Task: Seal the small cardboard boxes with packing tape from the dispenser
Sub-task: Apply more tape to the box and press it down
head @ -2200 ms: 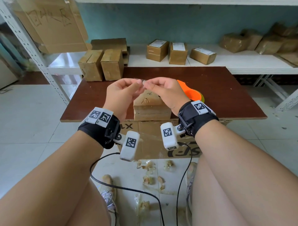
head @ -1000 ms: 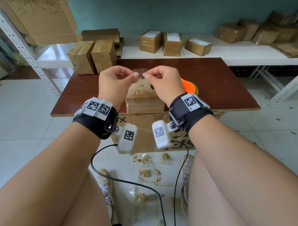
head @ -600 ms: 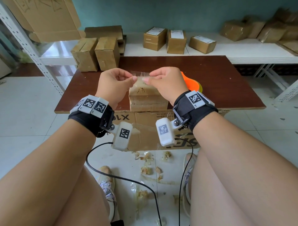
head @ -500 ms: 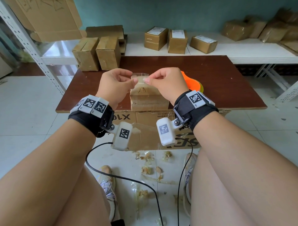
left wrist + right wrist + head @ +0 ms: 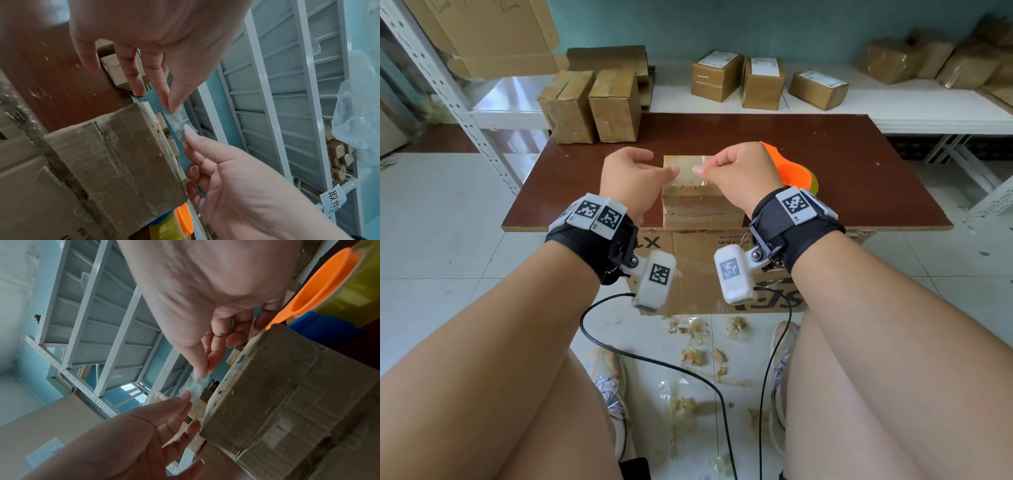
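Tape (image 5: 690,168) strip stretched just above the box (image 5: 702,205) on the worktop (image 5: 859,178), pinched at each end by both hands: left (image 5: 633,178), right (image 5: 743,174). Probably flimsy, sticky, curls onto itself; best gripped by the ends, kept taut.

Head overhead; wrists close, upward-facing.

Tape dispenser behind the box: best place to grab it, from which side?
Likely the orange handle, coming from the right with the right hand. It sticks out to the right of the small box on the table, while the roll sits low behind it. Both hands currently pinch a tape strip.
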The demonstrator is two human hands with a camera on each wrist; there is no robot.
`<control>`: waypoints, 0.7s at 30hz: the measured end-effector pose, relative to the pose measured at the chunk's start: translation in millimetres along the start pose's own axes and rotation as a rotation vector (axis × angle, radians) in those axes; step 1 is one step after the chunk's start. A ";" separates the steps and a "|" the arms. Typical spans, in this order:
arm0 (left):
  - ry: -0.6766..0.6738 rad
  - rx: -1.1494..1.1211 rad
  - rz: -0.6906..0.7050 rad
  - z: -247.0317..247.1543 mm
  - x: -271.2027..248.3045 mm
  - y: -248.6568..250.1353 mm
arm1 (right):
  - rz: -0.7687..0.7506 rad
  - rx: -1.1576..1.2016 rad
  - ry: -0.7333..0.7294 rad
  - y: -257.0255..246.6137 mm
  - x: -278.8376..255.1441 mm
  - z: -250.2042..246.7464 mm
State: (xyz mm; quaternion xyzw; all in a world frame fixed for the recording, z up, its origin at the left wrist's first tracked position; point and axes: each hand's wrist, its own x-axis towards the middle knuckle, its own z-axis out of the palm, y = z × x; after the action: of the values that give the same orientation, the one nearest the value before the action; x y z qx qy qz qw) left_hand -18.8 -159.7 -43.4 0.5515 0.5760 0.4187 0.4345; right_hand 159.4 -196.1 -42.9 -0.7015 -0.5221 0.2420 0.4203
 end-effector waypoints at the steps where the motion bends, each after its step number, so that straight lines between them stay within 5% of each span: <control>1: 0.005 0.005 -0.004 0.4 0.5 0.1 | 0.000 -0.016 0.002 -0.1 -0.5 0.0; 21: 0.034 0.117 -0.023 11.0 7.6 -6.9 | 0.042 -0.205 0.016 5.7 7.7 3.8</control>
State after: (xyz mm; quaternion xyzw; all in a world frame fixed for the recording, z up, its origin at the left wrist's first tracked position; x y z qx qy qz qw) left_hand -10.1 -152.4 -53.3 0.5621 0.6130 0.3885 0.3966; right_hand 162.0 -188.2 -49.0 -0.7535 -0.5260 0.1904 0.3454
